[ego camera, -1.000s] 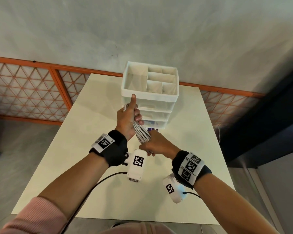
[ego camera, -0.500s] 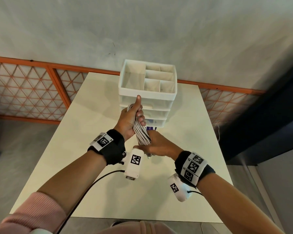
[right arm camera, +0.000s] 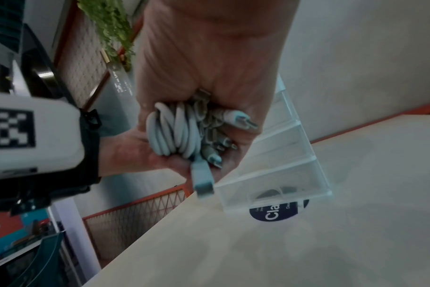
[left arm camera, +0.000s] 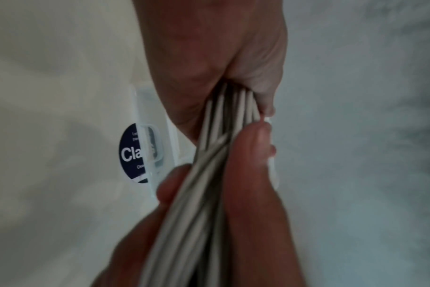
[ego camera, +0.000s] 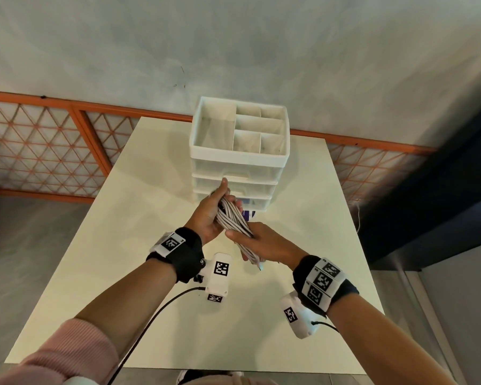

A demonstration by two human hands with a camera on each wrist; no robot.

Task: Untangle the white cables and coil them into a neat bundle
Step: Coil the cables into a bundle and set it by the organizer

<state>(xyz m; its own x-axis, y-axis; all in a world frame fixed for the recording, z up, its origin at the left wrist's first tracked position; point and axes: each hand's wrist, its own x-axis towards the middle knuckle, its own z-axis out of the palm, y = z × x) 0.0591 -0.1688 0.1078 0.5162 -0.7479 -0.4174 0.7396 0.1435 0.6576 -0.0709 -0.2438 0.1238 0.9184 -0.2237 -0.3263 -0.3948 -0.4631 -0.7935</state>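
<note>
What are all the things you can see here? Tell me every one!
cables: one bunch, white, held up over the table between both hands
plugs: several, white and grey, at the bunch's end in the right hand
drawer box: one, white and clear, far end of the table, open tray with compartments on top
sticker: one, dark blue and round, at the foot of the drawer box
table: one, cream, under everything
railing: one, orange, behind the table
wrist cameras: two, white, under the wrists
left hand: grips the bunch's far end
right hand: grips the near end
</note>
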